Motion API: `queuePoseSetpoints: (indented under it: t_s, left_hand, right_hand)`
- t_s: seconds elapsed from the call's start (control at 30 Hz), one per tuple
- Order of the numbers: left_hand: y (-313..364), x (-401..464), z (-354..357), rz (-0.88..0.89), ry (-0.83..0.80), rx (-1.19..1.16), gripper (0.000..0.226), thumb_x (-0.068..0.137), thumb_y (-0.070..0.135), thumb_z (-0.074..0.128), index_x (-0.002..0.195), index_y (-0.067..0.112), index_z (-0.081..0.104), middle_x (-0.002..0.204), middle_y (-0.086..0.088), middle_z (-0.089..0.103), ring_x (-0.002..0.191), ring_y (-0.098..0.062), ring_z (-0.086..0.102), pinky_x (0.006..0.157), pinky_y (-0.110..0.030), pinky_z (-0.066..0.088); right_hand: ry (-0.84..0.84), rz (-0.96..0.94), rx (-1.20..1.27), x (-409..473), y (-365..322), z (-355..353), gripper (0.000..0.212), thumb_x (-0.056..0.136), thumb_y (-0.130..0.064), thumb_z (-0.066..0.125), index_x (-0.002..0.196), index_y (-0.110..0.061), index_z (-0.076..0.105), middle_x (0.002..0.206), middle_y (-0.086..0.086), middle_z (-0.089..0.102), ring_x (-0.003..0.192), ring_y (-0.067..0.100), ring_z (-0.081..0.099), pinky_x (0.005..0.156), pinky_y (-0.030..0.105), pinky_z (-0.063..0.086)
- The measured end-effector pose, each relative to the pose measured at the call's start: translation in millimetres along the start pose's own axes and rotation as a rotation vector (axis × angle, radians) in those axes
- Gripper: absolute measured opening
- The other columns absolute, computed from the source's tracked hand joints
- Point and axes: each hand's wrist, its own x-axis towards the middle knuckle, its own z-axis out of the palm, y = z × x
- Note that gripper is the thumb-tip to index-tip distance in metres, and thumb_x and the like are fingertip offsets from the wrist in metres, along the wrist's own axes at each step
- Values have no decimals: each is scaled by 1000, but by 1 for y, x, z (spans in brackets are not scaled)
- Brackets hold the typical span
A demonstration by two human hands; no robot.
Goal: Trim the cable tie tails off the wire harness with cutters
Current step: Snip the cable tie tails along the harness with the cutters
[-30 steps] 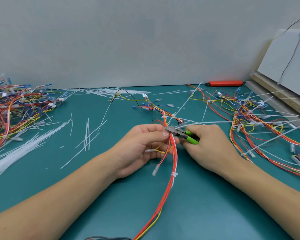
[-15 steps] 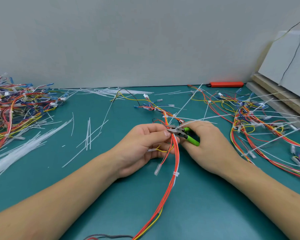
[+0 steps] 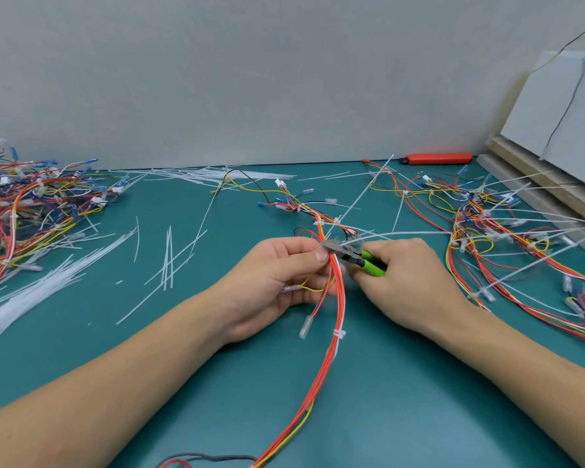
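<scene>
Teal tabletop (image 3: 402, 400) against plain grey wall (image 3: 250, 79); pale boards (image 3: 554, 106) leaning right.

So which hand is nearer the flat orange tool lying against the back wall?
Right. The right hand lies below the orange tool, slightly leftward; the left hand sits farther left, across the harness.

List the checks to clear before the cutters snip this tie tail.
1. Harness held: ok, left hand grips it.
2. Cutters held: ok, right hand on the green handles.
3. Cutter head at the bundle: ok.
4. Jaws around the tail only, no wire: cannot tell.
5. Left thumb away from the jaws: not ok, right beside them.
6. Tail free to fall: ok.
</scene>
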Motion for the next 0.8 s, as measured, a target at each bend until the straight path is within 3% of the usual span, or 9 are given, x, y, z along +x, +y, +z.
queuePoseSetpoints:
  t_s: [0.1,0.2,0.3,0.43,0.6,0.73,0.8]
  left_hand:
    - [1,0,1,-6,-5,2,25,99,17,59,116,0,61,98,-10,72,74,-14,70,67,-22,54]
    - [1,-1,2,0,-16,13,16,100,16,57,108,3,62,97,-8,74,77,-16,72,70,-24,53]
    - [2,-2,3,4,-17,6,11,101,15,57,103,7,64,95,-7,74,77,-16,72,68,-23,54]
    - [4,-3,3,-3,-19,-7,12,101,14,57,96,9,68,89,-6,72,75,-16,72,67,-22,54]
    - [5,-3,3,-18,-13,-6,11,99,14,58,94,9,66,85,-5,70,74,-18,72,64,-21,54]
    - [5,-3,3,-16,-21,-5,14,99,14,59,88,11,67,83,-4,69,73,-18,71,64,-21,55]
    - [6,-3,3,-18,-26,-12,14,98,16,60,87,12,68,82,-4,68,71,-17,70,65,-22,55]
  right_hand:
    - [3,-6,13,-2,0,-1,30,84,-40,62,67,-18,50,57,0,50,62,21,49,56,37,42]
    - [12,-77,79,-1,-2,-2,14,84,-38,61,86,-25,67,77,-7,66,79,17,56,73,38,48]
    - [11,-115,96,0,-1,-2,21,88,-35,64,107,-31,70,100,-17,70,98,12,57,87,33,45]
    - [11,-122,79,2,3,1,25,91,-25,70,114,-33,69,108,-22,67,107,13,57,93,31,43]
    - [24,-155,94,2,2,-1,25,88,-21,71,110,-32,70,101,-18,70,99,13,59,90,31,45]
    - [19,-114,80,2,1,-2,6,87,-31,69,89,-26,70,78,-8,66,81,17,56,77,40,49]
    - [17,-77,62,1,1,-2,31,87,-49,62,75,-20,64,60,-4,55,65,18,50,63,39,47]
